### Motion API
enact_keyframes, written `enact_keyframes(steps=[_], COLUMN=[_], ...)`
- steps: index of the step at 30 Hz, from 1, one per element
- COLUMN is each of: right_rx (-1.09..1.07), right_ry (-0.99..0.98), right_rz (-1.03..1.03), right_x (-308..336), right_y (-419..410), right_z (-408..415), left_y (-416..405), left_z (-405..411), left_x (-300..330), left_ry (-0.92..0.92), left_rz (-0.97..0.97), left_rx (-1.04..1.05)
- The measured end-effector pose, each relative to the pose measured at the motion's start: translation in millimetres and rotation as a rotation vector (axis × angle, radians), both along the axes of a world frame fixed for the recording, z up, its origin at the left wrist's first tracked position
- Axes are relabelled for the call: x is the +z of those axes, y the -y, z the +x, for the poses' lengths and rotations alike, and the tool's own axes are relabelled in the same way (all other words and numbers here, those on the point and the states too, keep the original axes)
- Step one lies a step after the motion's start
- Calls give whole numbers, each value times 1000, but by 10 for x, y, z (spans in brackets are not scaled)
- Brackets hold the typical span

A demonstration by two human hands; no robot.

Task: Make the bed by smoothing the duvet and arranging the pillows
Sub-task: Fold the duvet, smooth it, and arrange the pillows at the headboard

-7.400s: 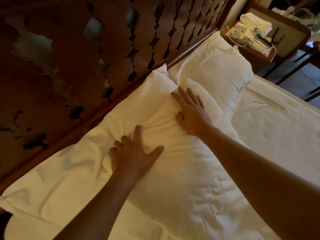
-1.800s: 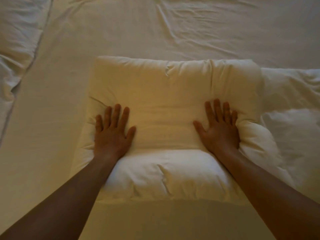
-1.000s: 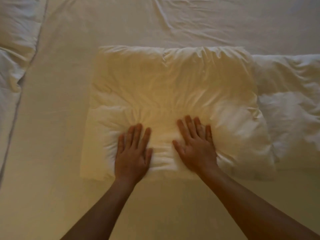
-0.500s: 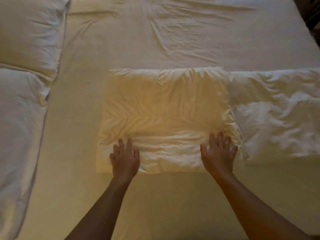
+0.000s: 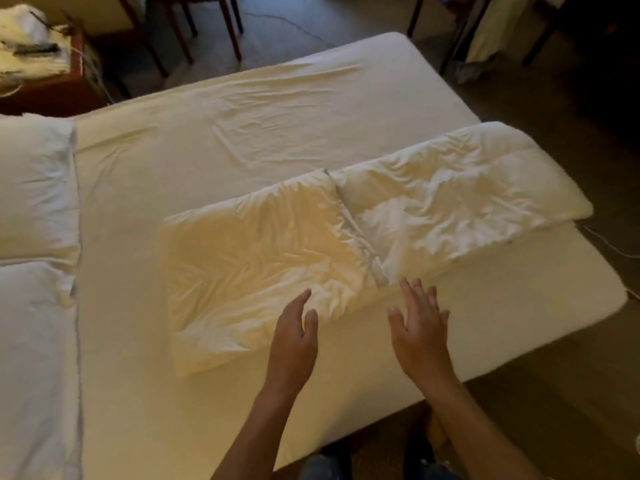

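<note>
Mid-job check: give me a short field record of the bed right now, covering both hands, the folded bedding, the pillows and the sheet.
left hand: left hand, fingers straight, over the near edge of the folded cream duvet section; contact unclear
right hand: right hand, fingers spread, over bare sheet, holding nothing
second fold: rumpled white duvet section, beside the cream one, reaching the bed's foot
pillows: two white pillows side by side at the left edge
sheet: cream fitted sheet, creased at the far side

Left hand (image 5: 294, 337), right hand (image 5: 420, 332) flat, fingers straight, at folded duvet (image 5: 263, 258) near edge.
</note>
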State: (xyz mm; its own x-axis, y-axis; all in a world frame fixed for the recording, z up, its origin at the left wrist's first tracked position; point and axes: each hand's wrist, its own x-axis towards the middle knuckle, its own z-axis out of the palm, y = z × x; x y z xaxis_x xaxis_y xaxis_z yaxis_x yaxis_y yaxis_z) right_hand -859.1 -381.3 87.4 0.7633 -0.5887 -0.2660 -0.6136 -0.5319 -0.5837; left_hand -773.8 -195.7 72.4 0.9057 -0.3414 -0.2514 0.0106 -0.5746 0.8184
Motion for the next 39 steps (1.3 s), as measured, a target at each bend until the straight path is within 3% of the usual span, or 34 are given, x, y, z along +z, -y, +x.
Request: enact_keyframes(steps=[8, 16, 25, 39], right_rx=[-128, -174, -255, -482], right_ry=[99, 136, 330, 479], right_rz=[64, 84, 256, 254], right_x=[301, 493, 676, 581], right_y=[1082, 2625, 3553, 5197], right_z=[-1017, -1849, -1623, -1289], left_y=[1524, 3008, 4029, 6004], left_z=[-665, -1318, -1124, -288], left_x=[443, 540, 817, 1141], left_ry=[55, 53, 126, 200], left_rz=[-64, -145, -134, -52], left_rx=[-182, -143, -244, -592])
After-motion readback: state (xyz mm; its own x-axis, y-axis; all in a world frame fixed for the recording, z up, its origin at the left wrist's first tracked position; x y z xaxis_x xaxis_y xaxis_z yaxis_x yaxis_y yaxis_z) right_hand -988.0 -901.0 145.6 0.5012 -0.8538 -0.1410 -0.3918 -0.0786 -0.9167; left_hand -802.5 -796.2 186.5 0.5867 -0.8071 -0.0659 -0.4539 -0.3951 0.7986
